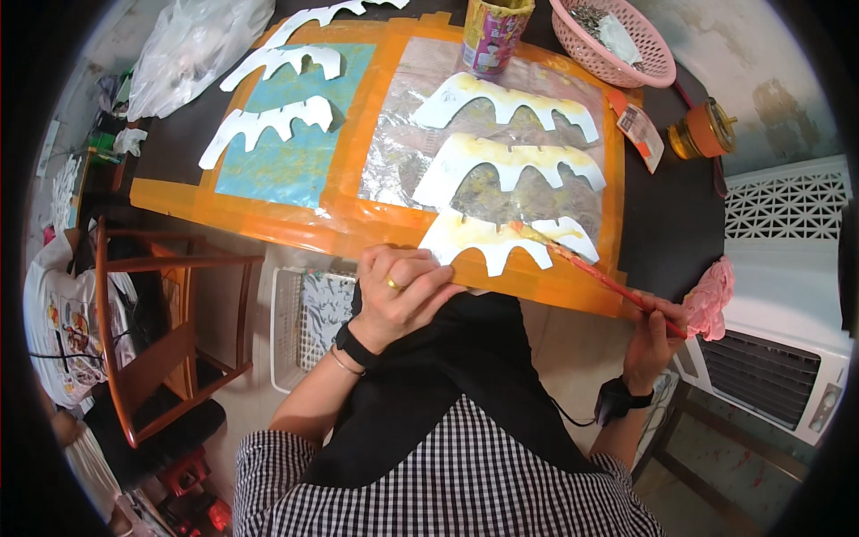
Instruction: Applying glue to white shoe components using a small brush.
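Painting step underway: left hand [404, 291] is pressing fingers flat on the nearest cutout [501, 242] at the tabletop's [667, 224] near edge; right hand [656, 333] is gripping the brush [591, 268], tip on the cutout. Next stroke probably needs steady hold-down. Cup [495, 34] beyond.

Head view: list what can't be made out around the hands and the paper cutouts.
- Left hand: fingertips curl under, hiding its contact with the nearest cutout.
- Right hand: the grip on the red-handled brush is hidden by the hand itself.
- Pink basket: top cut off by the picture's edge, contents too small.
- Topmost white cutout: cut off by the edge.
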